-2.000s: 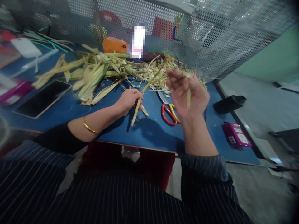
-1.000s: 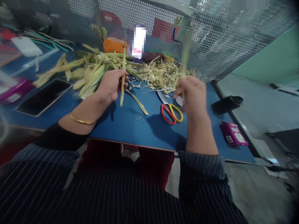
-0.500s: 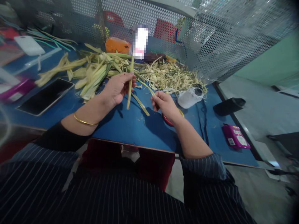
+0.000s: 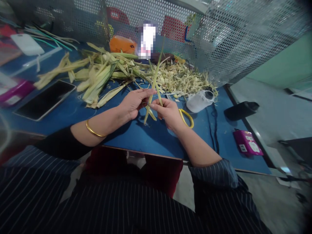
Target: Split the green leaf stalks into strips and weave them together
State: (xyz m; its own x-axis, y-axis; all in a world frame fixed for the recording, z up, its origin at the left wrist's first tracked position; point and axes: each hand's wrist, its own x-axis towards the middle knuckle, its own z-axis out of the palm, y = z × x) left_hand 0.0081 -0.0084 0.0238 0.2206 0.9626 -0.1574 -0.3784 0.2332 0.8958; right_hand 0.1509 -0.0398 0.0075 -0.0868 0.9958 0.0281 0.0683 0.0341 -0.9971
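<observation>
My left hand (image 4: pixel 136 103) pinches a long pale green husk strip (image 4: pixel 157 73) that points up and away over the blue table (image 4: pixel 131 139). Close at its right, my right hand (image 4: pixel 167 112) is closed on another narrow strip (image 4: pixel 159 95), which crosses the first one. The fingertips of both hands nearly meet where the strips cross. Beyond my left hand lies a heap of whole husks (image 4: pixel 99 76). Behind my right hand is a pile of shredded husk (image 4: pixel 181 79).
Scissors with a yellow handle (image 4: pixel 191 121) lie beside my right wrist. Further right are a white cup-like container (image 4: pixel 198 102), a black cylinder (image 4: pixel 240 111) and a purple packet (image 4: pixel 248 142). A phone (image 4: pixel 46 99) lies left. A perforated metal screen (image 4: pixel 131 16) stands behind.
My left hand has moved right and slightly down, turning its strip to lean right. The hands are now close together, and the strips cross. More of the yellow scissor handle shows.
</observation>
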